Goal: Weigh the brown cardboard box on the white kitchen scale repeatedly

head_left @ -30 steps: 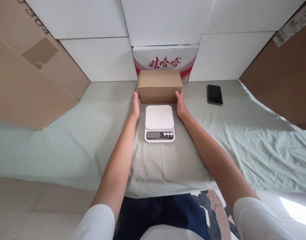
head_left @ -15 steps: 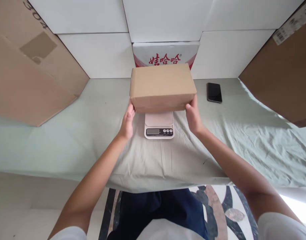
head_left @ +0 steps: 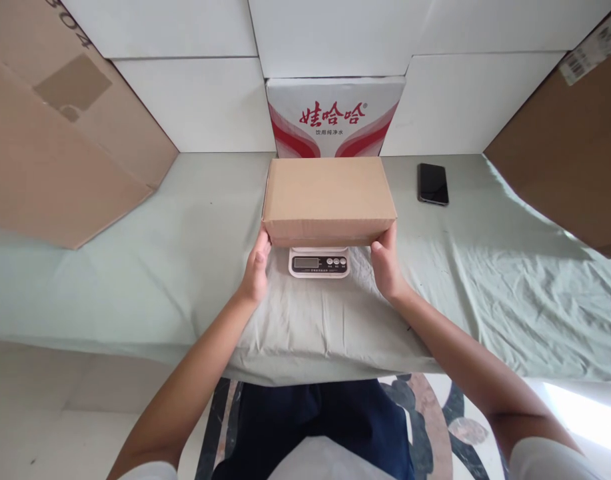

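A closed brown cardboard box is held level between my two hands. My left hand grips its lower left end, and my right hand grips the lower right end, thumb showing at the front. Directly below is a white kitchen scale; its display and buttons stick out in front, while the box covers its weighing plate. The display looks blank. Whether the box touches the plate I cannot tell. My fingertips are hidden under and behind the box.
A black phone lies on the green cloth-covered table, right of the box. Behind stands a white and red printed carton against white panels. Large cardboard boxes flank the table at left and right.
Both hands have lowered the cardboard box toward me over the scale. It now covers the scale's plate, and more of the red-printed carton behind shows.
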A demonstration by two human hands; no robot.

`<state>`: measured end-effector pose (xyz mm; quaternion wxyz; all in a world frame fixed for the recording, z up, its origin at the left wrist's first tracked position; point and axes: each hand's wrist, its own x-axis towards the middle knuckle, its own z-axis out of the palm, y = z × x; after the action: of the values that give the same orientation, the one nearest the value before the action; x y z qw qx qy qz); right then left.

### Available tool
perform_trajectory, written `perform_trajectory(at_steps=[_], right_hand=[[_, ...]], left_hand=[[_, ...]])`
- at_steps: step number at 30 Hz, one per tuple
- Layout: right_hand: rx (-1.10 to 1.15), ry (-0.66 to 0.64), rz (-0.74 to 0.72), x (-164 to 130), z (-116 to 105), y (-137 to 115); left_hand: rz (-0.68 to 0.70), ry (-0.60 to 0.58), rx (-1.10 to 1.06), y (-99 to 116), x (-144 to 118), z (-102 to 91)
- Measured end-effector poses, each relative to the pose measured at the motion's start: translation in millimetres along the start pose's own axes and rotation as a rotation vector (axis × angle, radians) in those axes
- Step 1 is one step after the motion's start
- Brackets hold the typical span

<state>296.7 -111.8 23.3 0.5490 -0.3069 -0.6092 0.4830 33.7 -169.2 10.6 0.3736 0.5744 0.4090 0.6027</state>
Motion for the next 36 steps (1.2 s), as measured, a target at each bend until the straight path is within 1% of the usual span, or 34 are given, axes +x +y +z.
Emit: perform_trajectory(at_steps=[10,12,17,22,26,31,36], right_hand=[[-0.037,0.019,0.016,-1,1,-3],[-0.063,0.028,0.019,1,-2,-2],[-0.093,0.066,0.024,4,-18,0],[-0.078,0.081,0.025,4,-25,-7],[-0.071,0.151,0.032,6,-29,-11],[-0.04,0.176,0.06,7,-30,-1],[-0.003,0.158,0.069,4,-26,6]], left_hand=[[-0.022,0.024,0.0,-1,2,-1.0],[-0.027,0.037,0.001,0,2,-3.0],[0.027,0.097,-0.001,1,6,-15.2],[-0.017,0.14,0.009,-3,8,-24.7],[-0.02,0.171,-0.008,-4,9,-27.1],[-0.039,0.159,0.044,-4,10,-28.1],[-0.028,0.161,0.007,-4,10,-28.6]])
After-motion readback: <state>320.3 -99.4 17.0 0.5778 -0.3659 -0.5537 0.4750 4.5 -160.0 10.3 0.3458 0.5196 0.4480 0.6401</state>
